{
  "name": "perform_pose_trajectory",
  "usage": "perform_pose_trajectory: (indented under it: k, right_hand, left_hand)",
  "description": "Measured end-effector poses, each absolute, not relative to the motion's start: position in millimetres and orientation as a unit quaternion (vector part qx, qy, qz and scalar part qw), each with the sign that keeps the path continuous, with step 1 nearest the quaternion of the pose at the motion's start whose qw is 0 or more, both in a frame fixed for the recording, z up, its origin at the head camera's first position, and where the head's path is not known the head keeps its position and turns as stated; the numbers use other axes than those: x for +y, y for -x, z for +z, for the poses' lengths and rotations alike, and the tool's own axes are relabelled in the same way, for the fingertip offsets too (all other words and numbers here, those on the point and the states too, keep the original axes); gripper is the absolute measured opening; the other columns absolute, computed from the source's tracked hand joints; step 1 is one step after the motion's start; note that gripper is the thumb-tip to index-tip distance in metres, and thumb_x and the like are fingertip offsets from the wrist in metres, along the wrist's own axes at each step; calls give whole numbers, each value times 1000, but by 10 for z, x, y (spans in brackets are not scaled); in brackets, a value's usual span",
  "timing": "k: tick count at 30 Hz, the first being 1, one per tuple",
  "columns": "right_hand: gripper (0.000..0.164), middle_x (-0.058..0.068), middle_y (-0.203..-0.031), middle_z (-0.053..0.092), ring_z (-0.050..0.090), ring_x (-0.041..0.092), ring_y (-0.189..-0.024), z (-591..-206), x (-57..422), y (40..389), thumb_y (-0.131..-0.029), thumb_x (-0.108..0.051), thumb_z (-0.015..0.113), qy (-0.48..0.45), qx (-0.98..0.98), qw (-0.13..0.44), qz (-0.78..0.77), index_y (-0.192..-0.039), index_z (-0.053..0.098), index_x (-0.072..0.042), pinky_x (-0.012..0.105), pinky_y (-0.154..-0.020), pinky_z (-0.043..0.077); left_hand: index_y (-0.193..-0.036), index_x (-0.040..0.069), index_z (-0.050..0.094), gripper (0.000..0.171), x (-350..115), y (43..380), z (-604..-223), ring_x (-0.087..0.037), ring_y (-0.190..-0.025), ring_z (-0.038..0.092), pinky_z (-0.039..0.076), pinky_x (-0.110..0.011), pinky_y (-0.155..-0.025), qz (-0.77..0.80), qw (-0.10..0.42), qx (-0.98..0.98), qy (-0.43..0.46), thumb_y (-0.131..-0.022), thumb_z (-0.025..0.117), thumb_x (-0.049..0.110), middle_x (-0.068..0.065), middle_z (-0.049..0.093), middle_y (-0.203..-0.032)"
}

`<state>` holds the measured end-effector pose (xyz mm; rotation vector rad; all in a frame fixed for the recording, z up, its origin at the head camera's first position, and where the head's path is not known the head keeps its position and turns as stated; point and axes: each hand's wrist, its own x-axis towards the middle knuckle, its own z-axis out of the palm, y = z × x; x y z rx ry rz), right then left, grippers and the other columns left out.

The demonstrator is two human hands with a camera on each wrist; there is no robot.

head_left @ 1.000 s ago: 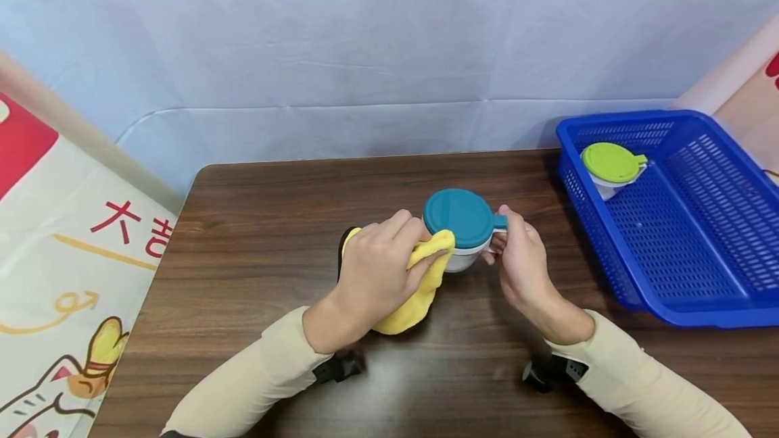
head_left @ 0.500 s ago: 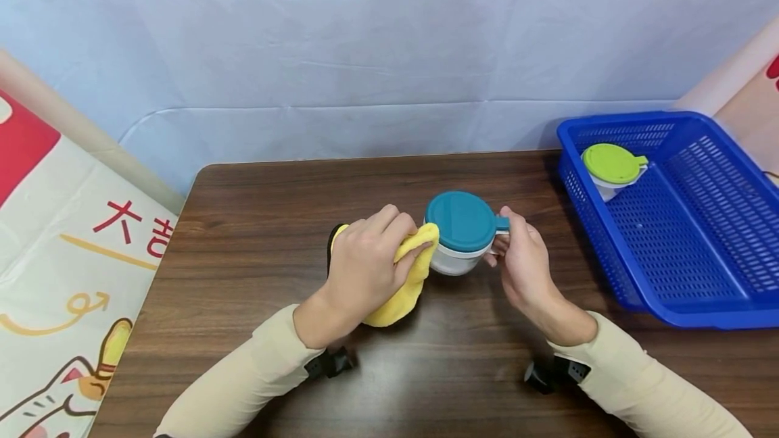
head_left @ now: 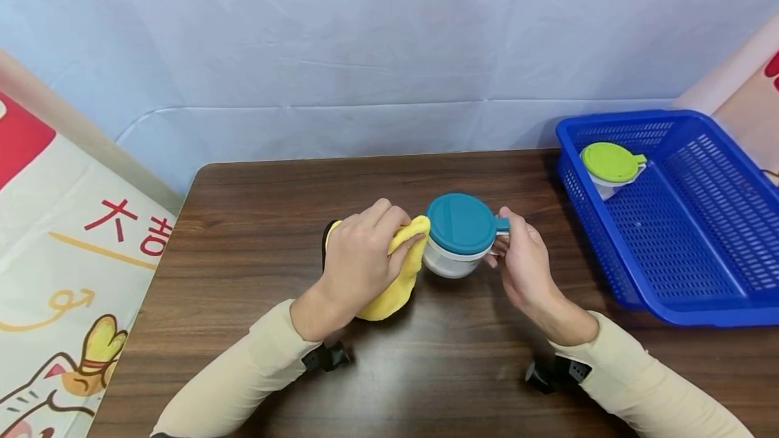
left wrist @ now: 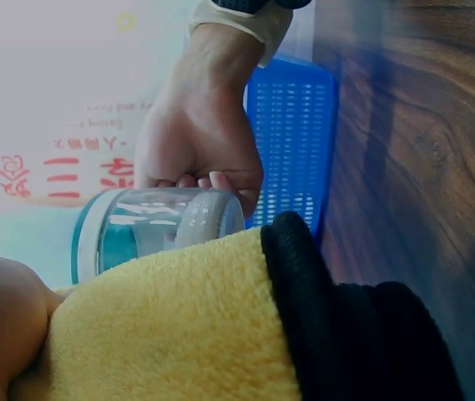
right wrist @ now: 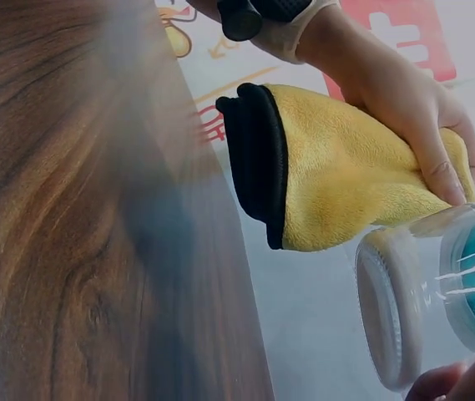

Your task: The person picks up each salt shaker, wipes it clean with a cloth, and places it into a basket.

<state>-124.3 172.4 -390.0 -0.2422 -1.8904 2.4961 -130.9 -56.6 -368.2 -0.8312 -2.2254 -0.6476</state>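
A clear jar [head_left: 452, 261] with a teal lid [head_left: 464, 224] and a side handle is held above the table, upright. My right hand [head_left: 528, 265] grips it by the handle. In my left hand [head_left: 364, 255] is a yellow cloth [head_left: 389, 295] with a black edge, pinched between thumb and fingers. The cloth's top fold lies right beside the jar's left side; in the right wrist view the cloth [right wrist: 337, 175] meets the jar's wall [right wrist: 421, 284]. Through the glass, the left wrist view shows the jar's thick base [left wrist: 216, 213].
A blue plastic basket [head_left: 645, 289] stands on the right of the brown wooden table [head_left: 262, 222]. Inside its back left corner sits another jar with a lime-green lid [head_left: 611, 162]. A pale cloth backdrop [head_left: 365, 53] rises behind the table.
My left hand and the yellow cloth have moved left and slightly away from me, off the jar's front. The jar has shifted slightly toward me; my right hand still grips it.
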Motion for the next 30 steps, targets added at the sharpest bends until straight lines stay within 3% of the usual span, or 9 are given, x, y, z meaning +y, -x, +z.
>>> perform_pose_trajectory:
  k: [13, 23, 30]
  right_hand:
    - [57, -6, -57, 55, 44, 9, -54, -3897, 1728, 1230, -111, -24, 31, 75, -607, -9, 791, -56, 47, -16, 21, -52, 33]
    - [54, -6, -55, 52, 43, 9, -53, -3897, 1709, 1217, -110, -24, 33, 82, -605, -12, 792, -59, 47, -17, 22, -52, 32]
    - [52, -7, -55, 50, 42, 8, -52, -3879, 1696, 1211, -110, -25, 35, 86, -598, -9, 797, -60, 47, -18, 23, -51, 31]
  left_hand:
    - [-94, 9, 70, 20, -590, 1348, -3687, -14, -59, 55, 49, -27, -54, -240, 324, -858, 317, -93, 77, 28, -1, 56, -79]
    - [-95, 13, 71, 16, -607, 1431, -3732, -14, -54, 54, 46, -27, -50, -246, 317, -868, 293, -93, 77, 27, 0, 57, -81]
    - [-96, 13, 70, 15, -654, 1526, -3803, -16, -66, 65, 54, -32, -56, -256, 297, -880, 267, -91, 79, 24, 1, 68, -93]
